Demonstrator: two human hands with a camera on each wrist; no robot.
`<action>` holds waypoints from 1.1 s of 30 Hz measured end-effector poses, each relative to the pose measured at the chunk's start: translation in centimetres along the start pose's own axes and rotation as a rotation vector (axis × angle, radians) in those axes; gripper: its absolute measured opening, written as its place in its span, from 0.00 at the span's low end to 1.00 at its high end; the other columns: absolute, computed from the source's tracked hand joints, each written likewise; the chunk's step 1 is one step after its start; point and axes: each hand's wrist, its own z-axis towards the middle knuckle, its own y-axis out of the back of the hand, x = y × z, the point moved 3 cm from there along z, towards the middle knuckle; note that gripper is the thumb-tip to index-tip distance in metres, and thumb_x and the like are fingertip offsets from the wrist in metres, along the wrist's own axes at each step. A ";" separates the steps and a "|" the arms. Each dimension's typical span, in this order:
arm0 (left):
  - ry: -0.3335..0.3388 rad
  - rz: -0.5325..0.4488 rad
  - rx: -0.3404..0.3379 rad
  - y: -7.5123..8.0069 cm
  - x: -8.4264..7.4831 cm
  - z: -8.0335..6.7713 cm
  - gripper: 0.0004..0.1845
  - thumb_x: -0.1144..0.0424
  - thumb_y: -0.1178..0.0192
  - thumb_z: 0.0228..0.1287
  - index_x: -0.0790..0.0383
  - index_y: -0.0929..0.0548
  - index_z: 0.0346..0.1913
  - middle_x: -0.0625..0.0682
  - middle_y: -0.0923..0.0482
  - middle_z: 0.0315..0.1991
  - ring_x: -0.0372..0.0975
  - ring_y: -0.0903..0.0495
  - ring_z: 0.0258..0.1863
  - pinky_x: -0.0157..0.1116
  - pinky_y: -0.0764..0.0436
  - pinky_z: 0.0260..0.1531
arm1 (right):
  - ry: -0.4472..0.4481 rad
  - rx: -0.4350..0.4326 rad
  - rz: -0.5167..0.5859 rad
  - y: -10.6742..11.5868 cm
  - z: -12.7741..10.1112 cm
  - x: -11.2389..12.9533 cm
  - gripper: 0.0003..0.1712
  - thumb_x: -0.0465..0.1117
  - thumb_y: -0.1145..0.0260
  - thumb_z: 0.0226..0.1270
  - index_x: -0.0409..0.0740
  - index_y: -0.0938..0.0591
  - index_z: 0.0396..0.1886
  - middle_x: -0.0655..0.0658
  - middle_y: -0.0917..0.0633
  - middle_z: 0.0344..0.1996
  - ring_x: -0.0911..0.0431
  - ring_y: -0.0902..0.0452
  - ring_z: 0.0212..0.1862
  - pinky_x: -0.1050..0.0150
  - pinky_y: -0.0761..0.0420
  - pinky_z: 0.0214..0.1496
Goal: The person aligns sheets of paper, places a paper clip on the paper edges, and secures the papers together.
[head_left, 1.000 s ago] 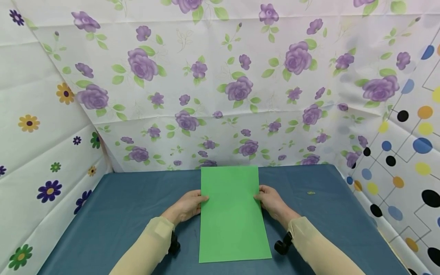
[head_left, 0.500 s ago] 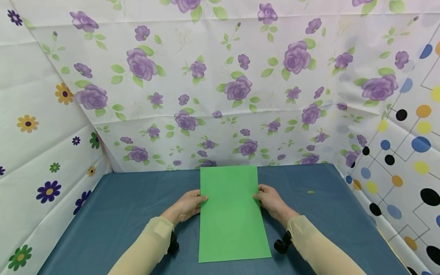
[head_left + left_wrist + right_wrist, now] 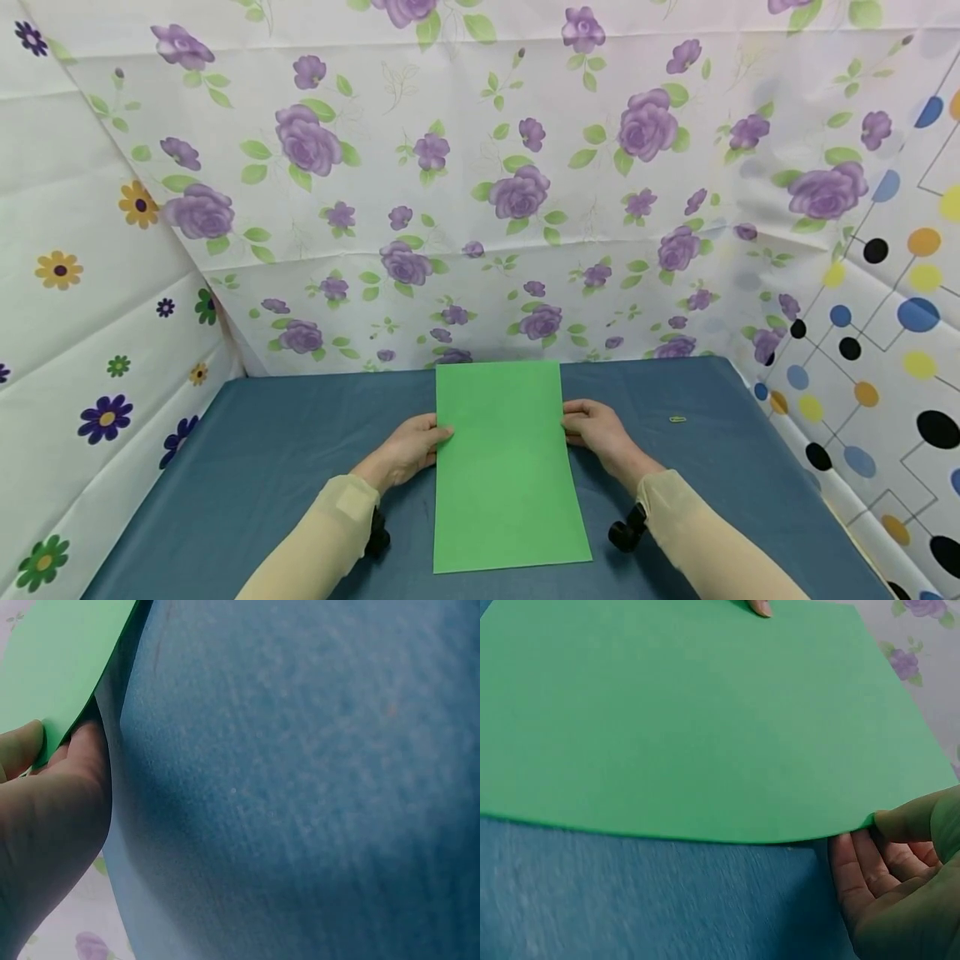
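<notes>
Green sheet (image 3: pixel 506 467) lies lengthwise at the middle of the blue tablecloth (image 3: pixel 247 467), its far edge against the flowered back wall (image 3: pixel 480 208) and its near edge toward the person. From left to right: the left hand (image 3: pixel 408 450) pinches the sheet's left edge about halfway along, thumb on top and fingers curled beneath, as the left wrist view confirms; the sheet spans the gap between the hands; the right hand (image 3: pixel 600 433) takes the right edge slightly farther from the person — thumb over the rim, fingers bent under it. In the right wrist view that edge bows up off the cloth above the fingers (image 3: pixel 855 862). Well to the right, apart from the hands, a small paper clip (image 3: pixel 678 420) rests on the cloth.

Compared with a second ago, the sheet and left hand have not moved, whereas the right hand has slid a little farther along the edge.

Fingers under the sheet are hidden in the head view — only the thumbs and knuckles show. Both forearms are cut off by the lower border, and the left wrist view is mostly blurred cloth.
</notes>
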 end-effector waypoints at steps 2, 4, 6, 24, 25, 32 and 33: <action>-0.006 0.004 0.002 0.0 0.0 0.0 0.19 0.65 0.53 0.84 0.72 0.30 0.68 0.62 0.20 0.58 0.47 0.17 0.53 0.44 0.16 0.52 | -0.002 -0.014 0.008 0.5 0.0 0.1 0.20 0.34 0.40 0.78 0.32 0.24 0.65 0.36 0.15 0.52 0.47 0.17 0.51 0.48 0.17 0.57; -0.010 0.007 0.003 0.0 0.0 0.0 0.19 0.65 0.53 0.84 0.72 0.30 0.68 0.61 0.20 0.58 0.47 0.17 0.52 0.43 0.16 0.52 | 0.004 -0.018 0.004 1.0 0.0 0.2 0.20 0.35 0.40 0.79 0.31 0.23 0.65 0.36 0.15 0.51 0.46 0.16 0.51 0.49 0.16 0.57; -0.013 0.007 0.002 -0.1 0.0 -0.1 0.19 0.65 0.52 0.84 0.72 0.30 0.68 0.61 0.20 0.57 0.46 0.17 0.52 0.43 0.16 0.51 | 0.014 -0.032 -0.014 1.6 -0.1 0.2 0.20 0.35 0.40 0.79 0.31 0.23 0.64 0.35 0.15 0.51 0.44 0.16 0.52 0.50 0.16 0.56; -0.027 0.007 0.009 -0.1 -0.2 -0.2 0.19 0.65 0.52 0.83 0.72 0.30 0.68 0.61 0.20 0.57 0.47 0.17 0.53 0.44 0.16 0.51 | 0.170 -0.186 -0.555 8.6 -3.0 0.3 0.21 0.40 0.46 0.83 0.39 0.24 0.69 0.35 0.22 0.63 0.40 0.22 0.57 0.46 0.18 0.52; -0.028 0.007 0.010 -0.1 -0.2 -0.2 0.19 0.65 0.52 0.83 0.72 0.30 0.68 0.61 0.20 0.57 0.47 0.17 0.53 0.44 0.16 0.51 | 0.170 -0.190 -0.582 9.0 -3.2 0.3 0.22 0.41 0.46 0.83 0.40 0.26 0.71 0.34 0.24 0.66 0.40 0.21 0.53 0.46 0.19 0.49; -0.036 0.011 0.018 -0.1 -0.3 -0.3 0.20 0.64 0.52 0.83 0.73 0.30 0.68 0.61 0.20 0.58 0.48 0.17 0.54 0.44 0.16 0.52 | 0.173 -0.201 -0.764 11.8 -4.1 -0.9 0.38 0.50 0.41 0.81 0.36 0.39 0.80 0.26 0.40 0.76 0.29 0.38 0.70 0.30 0.30 0.61; -0.037 0.011 0.019 -0.1 -0.3 -0.3 0.20 0.64 0.52 0.83 0.73 0.30 0.68 0.61 0.20 0.58 0.48 0.17 0.54 0.44 0.16 0.52 | 0.173 -0.195 -0.778 12.1 -4.2 -1.1 0.40 0.51 0.41 0.80 0.35 0.42 0.80 0.25 0.42 0.76 0.28 0.44 0.73 0.28 0.35 0.66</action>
